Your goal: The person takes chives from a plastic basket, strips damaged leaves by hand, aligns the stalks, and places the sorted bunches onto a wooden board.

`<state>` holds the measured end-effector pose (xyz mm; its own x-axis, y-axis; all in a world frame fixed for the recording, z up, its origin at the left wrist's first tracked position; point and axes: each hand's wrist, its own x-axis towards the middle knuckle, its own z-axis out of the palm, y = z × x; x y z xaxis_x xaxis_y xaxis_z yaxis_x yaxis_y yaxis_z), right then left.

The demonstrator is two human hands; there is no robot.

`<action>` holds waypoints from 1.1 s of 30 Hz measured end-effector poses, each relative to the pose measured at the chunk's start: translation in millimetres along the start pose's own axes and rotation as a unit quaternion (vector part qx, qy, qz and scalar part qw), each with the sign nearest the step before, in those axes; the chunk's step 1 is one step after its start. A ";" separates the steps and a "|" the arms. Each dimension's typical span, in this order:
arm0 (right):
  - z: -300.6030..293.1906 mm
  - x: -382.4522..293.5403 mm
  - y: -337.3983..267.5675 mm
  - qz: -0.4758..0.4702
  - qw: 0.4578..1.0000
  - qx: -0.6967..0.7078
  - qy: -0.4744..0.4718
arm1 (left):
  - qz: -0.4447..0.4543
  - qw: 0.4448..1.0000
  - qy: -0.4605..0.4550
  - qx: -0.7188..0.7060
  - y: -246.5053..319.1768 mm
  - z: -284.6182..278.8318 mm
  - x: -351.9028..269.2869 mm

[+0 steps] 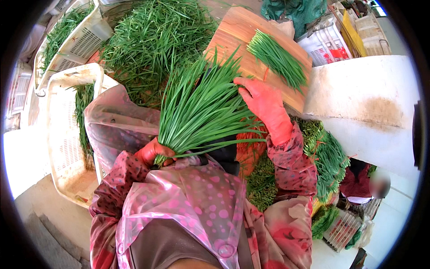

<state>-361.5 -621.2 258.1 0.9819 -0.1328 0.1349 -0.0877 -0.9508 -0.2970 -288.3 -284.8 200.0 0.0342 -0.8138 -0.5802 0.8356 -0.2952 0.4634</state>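
Note:
A bunch of long green garlic chives (201,114) is fanned out above my lap. My left hand (151,153), in a red rubber glove, grips it near the stem ends. My right hand (265,104), gloved the same way, reaches to the leaf tips at the fan's right side. Its thumb and forefinger are at the tips; whether they pinch a leaf is unclear. Beyond that hand, a neat chive bundle (277,60) lies slantwise on a wooden board (231,30). Red strands (250,143), perhaps ties, show below my right hand.
Loose chives (158,40) are heaped ahead. At left stands a white plastic crate (63,134) with some chives, beside another crate (82,43). Tied bundles (327,164) are stacked by my right arm, below a white ledge (362,90). Another person (356,181) is at far right.

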 end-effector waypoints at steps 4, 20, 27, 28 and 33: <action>8.9 2.9 -1.6 -0.023 1.000 -0.012 -0.002 | -0.014 1.000 -0.010 -0.002 -5.8 -9.1 0.1; -4.2 7.4 -18.5 0.017 0.995 0.096 0.014 | -0.020 1.000 0.012 0.009 -11.3 -15.8 6.5; -31.7 30.2 -19.0 0.256 0.868 0.387 0.175 | 0.089 0.995 0.029 0.015 2.1 -19.1 -5.2; -48.3 27.6 -25.0 0.234 0.882 0.373 0.167 | 0.130 0.991 0.025 0.015 14.0 -15.5 -6.5; -79.3 4.2 -79.0 0.130 0.910 0.324 0.225 | 0.245 0.965 0.031 0.091 90.3 31.4 0.8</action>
<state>-363.7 -568.8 357.1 0.7613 -0.5693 0.3103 -0.0469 -0.5257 -0.8494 -230.0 -327.8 262.3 0.4384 -0.8480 -0.2980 0.6007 0.0298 0.7989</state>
